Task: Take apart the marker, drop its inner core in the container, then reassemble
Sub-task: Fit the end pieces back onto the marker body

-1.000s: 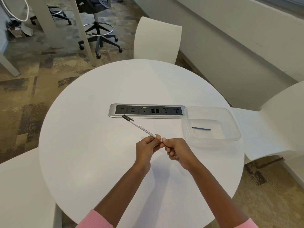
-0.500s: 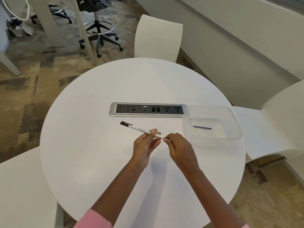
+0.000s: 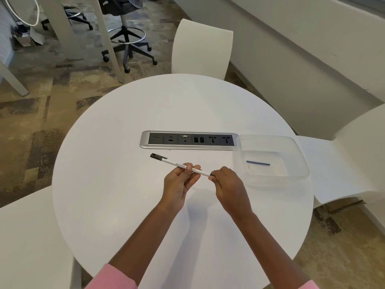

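Observation:
A slim white marker (image 3: 174,163) with a black cap at its far left end is held nearly level above the round white table (image 3: 116,201). My left hand (image 3: 180,184) grips the barrel near its middle. My right hand (image 3: 228,185) pinches the marker's dark right end between fingertips. To the right stands a clear plastic container (image 3: 300,161), with a thin blue inner core (image 3: 258,163) lying flat on its bottom. The small end piece under my right fingertips is mostly hidden.
A silver power and socket strip (image 3: 145,140) is set into the table behind the marker, touching the container's left corner. White chairs stand at the far side (image 3: 202,49), right (image 3: 354,163) and near left (image 3: 27,236). A black office stool (image 3: 125,38) stands beyond.
The marker has swung from pointing steeply away to lying almost level, and my hands have drifted slightly apart along it, the right one now at the barrel's very end.

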Available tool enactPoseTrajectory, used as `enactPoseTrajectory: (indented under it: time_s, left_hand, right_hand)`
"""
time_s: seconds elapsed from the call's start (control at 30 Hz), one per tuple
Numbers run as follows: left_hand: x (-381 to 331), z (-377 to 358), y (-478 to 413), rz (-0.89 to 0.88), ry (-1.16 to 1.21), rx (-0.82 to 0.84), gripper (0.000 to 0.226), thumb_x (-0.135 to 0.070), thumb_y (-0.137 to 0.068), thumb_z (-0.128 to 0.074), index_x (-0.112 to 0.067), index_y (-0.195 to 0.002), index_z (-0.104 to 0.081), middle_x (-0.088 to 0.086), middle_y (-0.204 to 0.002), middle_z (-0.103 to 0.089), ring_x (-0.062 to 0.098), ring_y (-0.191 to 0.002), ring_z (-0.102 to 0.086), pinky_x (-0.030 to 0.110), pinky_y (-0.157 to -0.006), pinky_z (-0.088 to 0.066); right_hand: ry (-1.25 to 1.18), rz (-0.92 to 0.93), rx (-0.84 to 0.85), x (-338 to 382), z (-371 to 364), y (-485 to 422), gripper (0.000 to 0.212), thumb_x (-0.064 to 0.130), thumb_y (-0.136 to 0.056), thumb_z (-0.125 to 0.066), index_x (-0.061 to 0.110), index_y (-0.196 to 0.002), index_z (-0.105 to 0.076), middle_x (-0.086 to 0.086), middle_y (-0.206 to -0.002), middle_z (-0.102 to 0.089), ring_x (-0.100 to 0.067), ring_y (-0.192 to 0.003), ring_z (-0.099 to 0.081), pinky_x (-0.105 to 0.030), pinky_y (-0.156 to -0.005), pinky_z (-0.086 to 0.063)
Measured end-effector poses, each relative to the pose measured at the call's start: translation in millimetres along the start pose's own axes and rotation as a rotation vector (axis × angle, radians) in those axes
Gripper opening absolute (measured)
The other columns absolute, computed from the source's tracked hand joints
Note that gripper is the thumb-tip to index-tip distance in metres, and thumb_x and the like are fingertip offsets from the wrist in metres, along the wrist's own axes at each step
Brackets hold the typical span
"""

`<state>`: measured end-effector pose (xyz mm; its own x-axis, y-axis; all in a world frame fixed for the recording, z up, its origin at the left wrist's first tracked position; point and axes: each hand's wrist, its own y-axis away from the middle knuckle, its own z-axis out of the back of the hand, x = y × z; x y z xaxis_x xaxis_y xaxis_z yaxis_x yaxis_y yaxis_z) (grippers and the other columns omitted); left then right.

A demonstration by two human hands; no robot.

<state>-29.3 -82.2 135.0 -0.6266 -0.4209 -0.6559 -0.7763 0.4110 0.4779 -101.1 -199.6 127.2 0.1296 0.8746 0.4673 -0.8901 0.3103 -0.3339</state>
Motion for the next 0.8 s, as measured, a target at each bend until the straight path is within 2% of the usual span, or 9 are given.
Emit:
enactPoseTrajectory:
  time_s: [0.1, 0.2, 0.33, 0.43, 0.53, 0.6, 0.67, 0.7, 0.8]
  left_hand:
    - [-1, 1, 0, -0.025, -0.026, 0.008, 0.012, -0.003, -0.091, -0.048, -0.003, -0.085, -0.058, 0.003, -0.067, -0.073, 0.012, -0.067, -0.071, 0.018, -0.061, -0.057]
    - [-4, 2, 0, -0.049, -0.08, 0.022, 0.013, -0.002, -0.092, -0.047, -0.004, -0.084, -0.058, 0.002, -0.066, -0.073, 0.012, -0.068, -0.071, 0.018, -0.061, -0.057]
    - [-4, 3, 0, -0.062, -0.13, 0.032, 0.014, -0.002, -0.091, -0.048, -0.005, -0.083, -0.058, 0.001, -0.065, -0.072, 0.012, -0.067, -0.071, 0.017, -0.06, -0.056]
    - [-5, 4, -1, -0.071, -0.114, 0.024, 0.013, -0.003, -0.091, -0.049, -0.005, -0.083, -0.059, 0.003, -0.068, -0.072, 0.012, -0.068, -0.071, 0.017, -0.061, -0.056]
    - [-10, 1, -2, -0.082, -0.052, 0.005, 0.011, -0.004, -0.091, -0.049, -0.005, -0.085, -0.059, 0.002, -0.067, -0.073, 0.012, -0.068, -0.071, 0.019, -0.064, -0.058]
    - [-12, 0, -2, -0.084, -0.025, -0.013, 0.011, -0.004, -0.09, -0.05, -0.005, -0.085, -0.059, 0.002, -0.067, -0.073, 0.012, -0.068, -0.071, 0.02, -0.065, -0.058]
    - [-13, 1, -1, -0.082, -0.011, -0.031, 0.011, -0.004, -0.09, -0.051, -0.005, -0.085, -0.06, 0.002, -0.067, -0.073, 0.013, -0.068, -0.072, 0.02, -0.065, -0.058]
    - [-13, 2, 0, -0.08, -0.003, -0.037, 0.011, -0.004, -0.09, -0.051, -0.005, -0.085, -0.061, 0.002, -0.068, -0.074, 0.013, -0.068, -0.072, 0.02, -0.064, -0.058]
    - [-12, 3, 1, -0.07, 0.022, -0.046, 0.011, -0.004, -0.09, -0.052, -0.005, -0.085, -0.062, 0.004, -0.07, -0.073, 0.014, -0.068, -0.072, 0.02, -0.063, -0.058]
  right_hand:
    - [-0.122, -0.11, 0.046, 7, 2, -1, 0.021, 0.012, -0.082, -0.048, 0.0, -0.073, -0.063, -0.015, -0.064, -0.057, -0.023, -0.057, -0.047, -0.022, -0.053, -0.031]
    - [-0.321, -0.296, 0.153, 14, 7, -2, 0.022, 0.006, -0.086, -0.048, 0.0, -0.074, -0.065, -0.007, -0.065, -0.054, -0.018, -0.062, -0.045, -0.019, -0.056, -0.032]
    - [-0.557, -0.56, 0.325, 13, 15, -13, 0.029, 0.002, -0.085, -0.052, 0.01, -0.059, -0.062, 0.001, -0.052, -0.051, -0.008, -0.048, -0.043, -0.015, -0.048, -0.034]
    - [-0.718, -0.637, 0.417, 14, 20, -19, 0.033, 0.005, -0.09, -0.049, 0.012, -0.06, -0.062, -0.002, -0.054, -0.052, -0.01, -0.047, -0.043, -0.013, -0.042, -0.034]
    - [-0.678, -0.569, 0.327, 20, 19, -18, 0.031, 0.015, -0.094, -0.045, 0.012, -0.071, -0.065, -0.001, -0.059, -0.056, -0.011, -0.055, -0.049, -0.019, -0.051, -0.039]
    - [-0.534, -0.435, 0.203, 22, 16, -13, 0.023, 0.018, -0.094, -0.045, 0.012, -0.086, -0.065, -0.002, -0.07, -0.061, -0.014, -0.065, -0.053, -0.022, -0.06, -0.041]
    - [-0.344, -0.261, 0.091, 23, 13, -9, 0.018, 0.018, -0.091, -0.049, 0.01, -0.098, -0.064, -0.004, -0.083, -0.063, -0.016, -0.075, -0.054, -0.015, -0.065, -0.039]
    - [-0.27, -0.19, 0.058, 22, 12, -7, 0.02, 0.018, -0.088, -0.051, 0.009, -0.1, -0.063, -0.006, -0.085, -0.064, -0.017, -0.077, -0.055, -0.012, -0.064, -0.037]
    - [-0.103, -0.047, 0.003, 17, 6, -5, 0.017, 0.015, -0.081, -0.056, 0.006, -0.093, -0.065, -0.01, -0.079, -0.064, -0.025, -0.074, -0.06, -0.02, -0.069, -0.039]
